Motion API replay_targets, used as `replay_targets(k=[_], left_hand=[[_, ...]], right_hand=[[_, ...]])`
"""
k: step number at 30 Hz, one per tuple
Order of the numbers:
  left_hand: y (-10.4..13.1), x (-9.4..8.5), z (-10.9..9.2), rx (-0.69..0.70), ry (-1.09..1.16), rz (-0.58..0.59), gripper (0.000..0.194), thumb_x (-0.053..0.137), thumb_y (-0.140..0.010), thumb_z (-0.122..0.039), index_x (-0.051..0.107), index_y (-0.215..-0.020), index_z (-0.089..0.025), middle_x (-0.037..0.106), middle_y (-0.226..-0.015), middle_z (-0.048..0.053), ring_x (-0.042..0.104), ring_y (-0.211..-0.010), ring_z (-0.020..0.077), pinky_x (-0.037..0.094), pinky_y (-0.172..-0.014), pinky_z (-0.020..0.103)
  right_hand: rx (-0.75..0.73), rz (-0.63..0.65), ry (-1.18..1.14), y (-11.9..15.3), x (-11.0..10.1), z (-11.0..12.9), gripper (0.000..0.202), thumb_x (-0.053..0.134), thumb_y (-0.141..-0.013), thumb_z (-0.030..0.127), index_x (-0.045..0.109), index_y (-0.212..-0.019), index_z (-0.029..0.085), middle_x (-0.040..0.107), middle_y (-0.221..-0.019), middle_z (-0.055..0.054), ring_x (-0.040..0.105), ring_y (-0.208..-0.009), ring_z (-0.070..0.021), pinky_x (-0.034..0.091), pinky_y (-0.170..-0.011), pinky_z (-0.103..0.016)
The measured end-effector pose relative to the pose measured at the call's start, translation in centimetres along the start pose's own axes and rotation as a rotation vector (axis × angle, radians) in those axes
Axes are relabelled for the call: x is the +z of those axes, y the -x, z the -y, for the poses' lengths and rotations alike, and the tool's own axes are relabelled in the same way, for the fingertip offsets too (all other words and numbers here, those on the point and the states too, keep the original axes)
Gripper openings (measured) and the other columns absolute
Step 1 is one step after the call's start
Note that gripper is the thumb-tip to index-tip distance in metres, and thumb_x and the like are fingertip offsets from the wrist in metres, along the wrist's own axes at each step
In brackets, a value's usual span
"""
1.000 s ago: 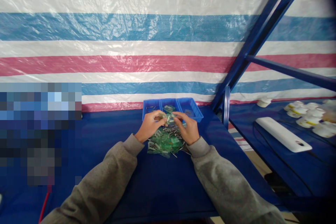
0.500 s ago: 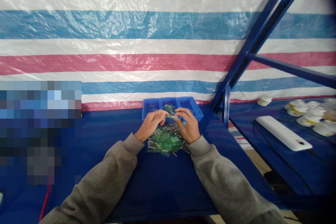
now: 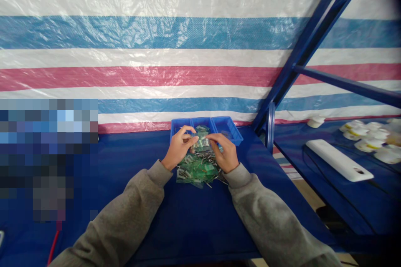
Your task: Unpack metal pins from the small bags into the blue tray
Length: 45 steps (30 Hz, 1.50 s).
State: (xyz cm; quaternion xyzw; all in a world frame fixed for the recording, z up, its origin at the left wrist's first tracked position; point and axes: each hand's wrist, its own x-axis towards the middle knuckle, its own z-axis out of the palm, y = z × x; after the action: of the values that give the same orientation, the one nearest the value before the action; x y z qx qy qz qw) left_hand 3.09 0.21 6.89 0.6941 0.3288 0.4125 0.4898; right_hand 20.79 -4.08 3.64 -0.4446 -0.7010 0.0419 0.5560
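Observation:
Above the pile, a small clear plastic bag [image 3: 202,144] with slim metal-looking pieces inside shows between my two hands. My left hand [image 3: 181,147] pinches its left side, thumb out and fingers curled. At the bag's upper right, my right hand [image 3: 224,152] closes thumb and forefinger on the edge. Below them lies a heap of small green-tinted bags [image 3: 197,170] on the table, with loose metal pins [image 3: 210,159] behind and beside it. A blue three-compartment tray [image 3: 236,137] stands just beyond my hands; similar bags lie in its middle section.
The blue-covered table [image 3: 194,221] meets a striped plastic sheet [image 3: 156,77] at the back. At right rise blue metal frame bars [image 3: 283,64]. A second table holds a long white device [image 3: 338,159], a dark cable and several white round parts [image 3: 372,135]. The left side is pixelated.
The piece between my hands was seen nearly edge-on; now the bag's broad face shows. My left fingers have lifted and spread from the thumb, and my right fingers have shifted slightly.

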Motion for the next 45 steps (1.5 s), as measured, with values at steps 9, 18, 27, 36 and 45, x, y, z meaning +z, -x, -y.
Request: replay_targets(k=[9,18,27,36,45], left_hand=[[-0.1,-0.1,-0.6,0.206,-0.245,-0.068,0.032,0.05,-0.088,-0.04,0.067,-0.08,-0.014,0.061,-0.09,0.006,0.06,-0.083,0.0158,0.048,-0.07,0.024],[-0.1,0.1,0.0,0.11,-0.223,0.054,0.028,0.06,-0.082,-0.038,0.069,-0.09,-0.013,0.069,-0.079,0.005,0.062,-0.069,0.0147,0.049,-0.067,0.026],[0.3,0.6,-0.5,0.006,0.063,-0.034,0.051,0.063,-0.08,-0.038,0.046,-0.123,-0.018,0.061,-0.061,-0.003,0.061,-0.052,0.0131,0.051,-0.055,0.024],[-0.1,0.3,0.0,0.257,-0.259,-0.031,0.025,0.063,-0.081,-0.038,0.067,-0.089,-0.015,0.061,-0.093,0.006,0.058,-0.084,0.016,0.048,-0.073,0.026],[-0.1,0.3,0.7,0.062,-0.015,-0.043,0.031,0.062,-0.081,-0.037,0.053,-0.103,-0.017,0.063,-0.072,0.0,0.059,-0.06,0.0121,0.046,-0.06,0.023]], right_hand=[[-0.033,-0.017,0.054,-0.1,-0.2,-0.2,0.014,0.047,-0.089,0.019,0.061,-0.091,0.02,0.066,-0.094,-0.006,0.061,-0.092,-0.0196,0.047,-0.083,-0.035],[0.071,-0.102,0.082,0.2,0.0,-0.4,0.019,0.052,-0.089,0.029,0.061,-0.102,0.02,0.066,-0.082,-0.004,0.061,-0.072,-0.0165,0.05,-0.074,-0.032],[-0.097,-0.01,0.032,-0.2,-0.2,0.2,0.02,0.052,-0.086,0.018,0.064,-0.102,0.02,0.057,-0.114,-0.011,0.055,-0.105,-0.0223,0.048,-0.087,-0.039],[0.102,-0.105,0.026,0.1,0.2,-0.4,0.017,0.061,-0.082,0.03,0.059,-0.095,0.02,0.063,-0.073,-0.001,0.06,-0.067,-0.0155,0.049,-0.069,-0.03],[0.069,-0.038,-0.068,0.0,-0.1,0.0,0.024,0.041,-0.093,0.024,0.058,-0.108,0.022,0.064,-0.088,-0.004,0.061,-0.073,-0.0153,0.051,-0.073,-0.032]])
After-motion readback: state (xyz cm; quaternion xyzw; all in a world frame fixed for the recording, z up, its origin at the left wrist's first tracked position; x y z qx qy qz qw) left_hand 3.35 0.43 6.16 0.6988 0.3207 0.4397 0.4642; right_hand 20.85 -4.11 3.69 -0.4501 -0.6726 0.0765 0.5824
